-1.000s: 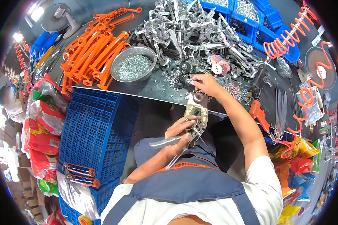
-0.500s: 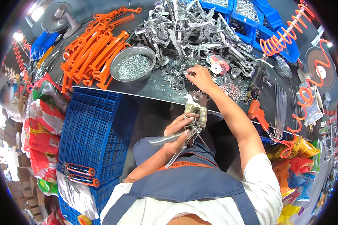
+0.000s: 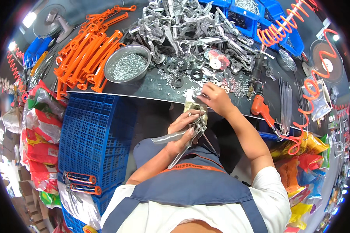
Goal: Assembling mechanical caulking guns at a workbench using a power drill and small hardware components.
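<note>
Cluttered with metal parts, a dark workbench (image 3: 144,87) is stretching across the upper half of the scene while a seated person in a blue-and-white shirt is working just below its near edge. Held over the lap, a silvery metal lever assembly with long curved handles (image 3: 184,136) is lying below and just short of the bench edge, its long axis slanting from upper right down to lower left, handles pointing towards the person's left. One left hand (image 3: 182,130) is clenching round its upper body, fingers curled over the metal. One right hand (image 3: 216,99) is reaching slightly further out, pinching a small white-and-silver part (image 3: 194,94) at the bench edge, directly above the assembly and touching its top end; the right hand is the nearer one to the loose hardware. Just beyond it, small silver nuts and washers (image 3: 237,85) are lying scattered too thickly to count, beside several black rings (image 3: 181,72). Further out, one round steel bowl of screws (image 3: 127,66) is sitting near a heap of orange plastic handles (image 3: 87,54), and a big pile of bare cast levers (image 3: 182,27) is filling the bench's far side. One orange power screwdriver (image 3: 262,108) is resting to the right. One blue plastic crate (image 3: 93,139) is standing at the person's left.
</note>
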Available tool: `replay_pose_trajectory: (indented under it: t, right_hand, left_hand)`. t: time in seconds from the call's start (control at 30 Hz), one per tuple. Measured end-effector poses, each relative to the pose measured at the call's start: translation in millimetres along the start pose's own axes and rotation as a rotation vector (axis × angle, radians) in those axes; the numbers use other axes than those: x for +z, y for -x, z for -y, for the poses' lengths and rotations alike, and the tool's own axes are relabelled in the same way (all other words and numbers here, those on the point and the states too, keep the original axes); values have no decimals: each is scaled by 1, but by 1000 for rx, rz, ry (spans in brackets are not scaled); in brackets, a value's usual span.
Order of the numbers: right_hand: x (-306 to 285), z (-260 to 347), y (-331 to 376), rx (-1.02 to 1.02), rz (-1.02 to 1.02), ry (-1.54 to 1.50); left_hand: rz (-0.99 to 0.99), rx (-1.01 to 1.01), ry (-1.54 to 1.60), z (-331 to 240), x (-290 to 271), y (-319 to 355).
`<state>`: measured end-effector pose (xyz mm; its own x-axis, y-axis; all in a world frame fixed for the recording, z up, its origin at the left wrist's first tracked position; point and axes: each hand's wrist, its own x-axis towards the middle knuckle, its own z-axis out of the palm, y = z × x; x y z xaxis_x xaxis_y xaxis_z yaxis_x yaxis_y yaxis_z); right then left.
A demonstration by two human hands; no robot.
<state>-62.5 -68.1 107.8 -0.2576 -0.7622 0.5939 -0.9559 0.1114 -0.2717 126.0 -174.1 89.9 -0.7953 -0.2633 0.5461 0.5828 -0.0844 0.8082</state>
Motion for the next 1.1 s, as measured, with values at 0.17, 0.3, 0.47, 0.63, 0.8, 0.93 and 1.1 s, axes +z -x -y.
replay_pose_trajectory:
  t: [0.17, 0.3, 0.47, 0.63, 0.8, 0.93, 1.1]
  right_hand:
    - [9, -2, 8, 21, 62, -104]
    - [14, -8, 6, 102, 45, -132]
    - [-21, 6, 0, 205, 18, -133]
    - [-66, 57, 48, 575, -29, -878]
    - [-41, 85, 109, 763, -371, -1100]
    - [-39, 85, 122, 838, -523, -1184]
    - [-61, 53, 83, 844, -271, -776]
  left_hand:
    - [64, 13, -46, -4, 1, 0]
    - [0, -58, 10, -9, 4, 4]
    - [21, 38, 18, -10, 5, -13]
    - [288, 138, -79, -11, 27, -34]
    - [409, 148, -100, 5, 65, -28]
    - [461, 147, -111, 10, 75, -30]
    - [262, 244, -111, -4, 40, -44]
